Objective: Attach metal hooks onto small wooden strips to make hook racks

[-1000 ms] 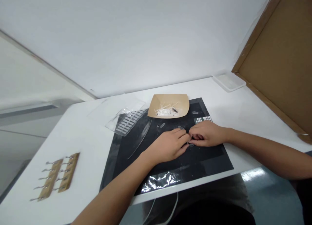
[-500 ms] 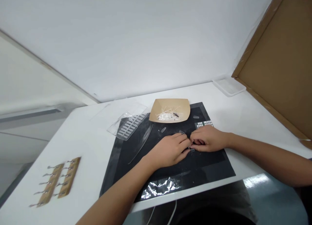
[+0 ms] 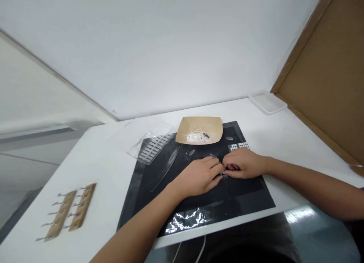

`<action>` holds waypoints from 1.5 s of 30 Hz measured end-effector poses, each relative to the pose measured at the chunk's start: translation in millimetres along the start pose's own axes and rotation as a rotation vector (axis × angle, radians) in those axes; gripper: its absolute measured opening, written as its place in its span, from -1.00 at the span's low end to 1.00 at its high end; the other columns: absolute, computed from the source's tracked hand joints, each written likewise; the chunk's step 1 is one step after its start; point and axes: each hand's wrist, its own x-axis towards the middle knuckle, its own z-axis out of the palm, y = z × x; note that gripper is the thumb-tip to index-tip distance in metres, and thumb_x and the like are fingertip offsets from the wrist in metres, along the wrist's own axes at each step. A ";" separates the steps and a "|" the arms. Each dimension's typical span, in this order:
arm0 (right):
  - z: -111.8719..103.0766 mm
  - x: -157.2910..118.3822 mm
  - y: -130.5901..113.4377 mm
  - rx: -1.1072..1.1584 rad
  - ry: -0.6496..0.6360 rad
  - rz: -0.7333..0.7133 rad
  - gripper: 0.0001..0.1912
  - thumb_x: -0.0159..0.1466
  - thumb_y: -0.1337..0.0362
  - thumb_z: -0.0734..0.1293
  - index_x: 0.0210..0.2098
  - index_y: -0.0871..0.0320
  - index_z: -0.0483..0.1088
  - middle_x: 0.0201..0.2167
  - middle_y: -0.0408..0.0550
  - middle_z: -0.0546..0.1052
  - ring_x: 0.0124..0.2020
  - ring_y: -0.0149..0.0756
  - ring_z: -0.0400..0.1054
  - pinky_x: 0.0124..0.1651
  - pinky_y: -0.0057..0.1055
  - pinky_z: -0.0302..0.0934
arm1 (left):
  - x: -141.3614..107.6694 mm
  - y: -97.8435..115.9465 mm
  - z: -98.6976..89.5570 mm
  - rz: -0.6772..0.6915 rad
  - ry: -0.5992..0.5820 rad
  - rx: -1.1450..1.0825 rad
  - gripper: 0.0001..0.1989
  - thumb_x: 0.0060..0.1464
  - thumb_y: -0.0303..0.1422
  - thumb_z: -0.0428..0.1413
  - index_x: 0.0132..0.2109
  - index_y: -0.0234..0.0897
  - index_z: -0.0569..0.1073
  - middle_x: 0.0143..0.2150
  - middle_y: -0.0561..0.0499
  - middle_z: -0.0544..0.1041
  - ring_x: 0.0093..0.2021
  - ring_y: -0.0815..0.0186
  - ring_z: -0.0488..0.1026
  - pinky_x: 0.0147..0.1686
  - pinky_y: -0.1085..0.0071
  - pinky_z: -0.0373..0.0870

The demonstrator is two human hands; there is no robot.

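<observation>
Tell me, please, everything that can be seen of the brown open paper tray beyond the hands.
The light-brown, boat-shaped open tray looks like paperboard, with flared sides. It sits upright across the far edge of the black rectangular mat. Inside lie loose white scraps, thin pale sticks and a small dark piece, too small to identify. Neither the left hand nor the right hand touches it.

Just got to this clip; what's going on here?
A person's left hand and right hand are close together over a black mat; anything between them is mostly hidden. Small clear pieces lie nearby, and a white-dotted sheet sits partly behind the right hand. Beyond stands a paper tray holding white sticks.
</observation>
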 end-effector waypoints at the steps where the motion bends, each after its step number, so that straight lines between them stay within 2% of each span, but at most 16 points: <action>1: 0.3 -0.2 0.3 0.001 0.000 -0.003 -0.73 0.44 0.17 0.35 -0.37 0.12 0.33 -0.48 -0.23 0.41 -0.46 -0.42 0.25 -0.36 -0.46 0.00 | -0.1 0.1 -0.1 -0.004 -0.004 -0.002 -0.85 0.44 -0.32 0.02 -0.07 -0.29 0.43 -0.12 -0.09 0.54 -0.13 0.18 0.48 -0.11 0.27 0.48; 11: -0.2 1.0 -0.9 0.005 -0.014 0.029 -0.72 0.43 0.16 0.37 -0.37 0.12 0.33 -0.48 -0.24 0.42 -0.46 -0.43 0.25 -0.36 -0.47 -0.01 | -0.8 1.1 0.1 -0.019 0.000 0.006 -0.89 0.42 -0.33 0.05 -0.06 -0.28 0.42 -0.13 -0.06 0.53 -0.17 0.19 0.47 -0.16 0.27 0.45; 20: -1.7 2.2 -3.2 0.021 -0.018 0.051 -0.77 0.41 0.19 0.39 -0.35 0.12 0.37 -0.48 -0.25 0.44 -0.45 -0.43 0.27 -0.36 -0.47 0.01 | -0.1 2.0 0.2 -0.045 0.002 -0.003 -0.89 0.41 -0.32 0.07 -0.05 -0.27 0.42 -0.12 -0.06 0.53 -0.14 0.18 0.48 -0.14 0.28 0.45; 30: -3.3 1.0 -1.8 0.007 -0.055 0.091 -0.77 0.43 0.14 0.38 -0.31 0.11 0.39 -0.47 -0.26 0.44 -0.43 -0.44 0.30 -0.35 -0.48 0.01 | 0.8 4.9 0.1 -0.079 -0.031 0.026 -0.87 0.41 -0.29 0.07 -0.04 -0.26 0.41 -0.09 -0.08 0.53 -0.10 0.15 0.48 -0.09 0.26 0.44; 34: 7.8 1.4 -4.5 -0.082 0.030 0.138 -0.67 0.43 0.13 0.37 -0.41 0.12 0.29 -0.51 -0.22 0.42 -0.46 -0.39 0.26 -0.36 -0.43 -0.05 | 2.2 7.1 4.2 -0.116 -0.016 0.018 -0.90 0.37 -0.31 0.09 -0.07 -0.24 0.40 -0.11 -0.08 0.53 -0.10 0.15 0.47 -0.06 0.26 0.44; 40: 12.3 2.7 -2.1 -0.052 -0.024 0.069 -0.67 0.49 0.13 0.30 -0.38 0.11 0.25 -0.47 -0.18 0.44 -0.46 -0.37 0.24 -0.35 -0.40 -0.05 | 2.3 7.4 1.2 -0.148 -0.032 -0.018 -0.90 0.38 -0.31 0.08 -0.10 -0.24 0.39 -0.11 -0.07 0.52 -0.13 0.17 0.46 -0.10 0.26 0.46; 45: 7.7 4.5 -3.0 0.025 -0.001 0.082 -0.72 0.48 0.16 0.32 -0.34 0.11 0.29 -0.43 -0.17 0.44 -0.42 -0.36 0.24 -0.34 -0.40 -0.02 | -1.2 4.4 -0.1 -0.108 -0.024 -0.017 -0.88 0.41 -0.30 0.05 -0.04 -0.25 0.40 -0.08 -0.07 0.52 -0.13 0.18 0.47 -0.12 0.26 0.49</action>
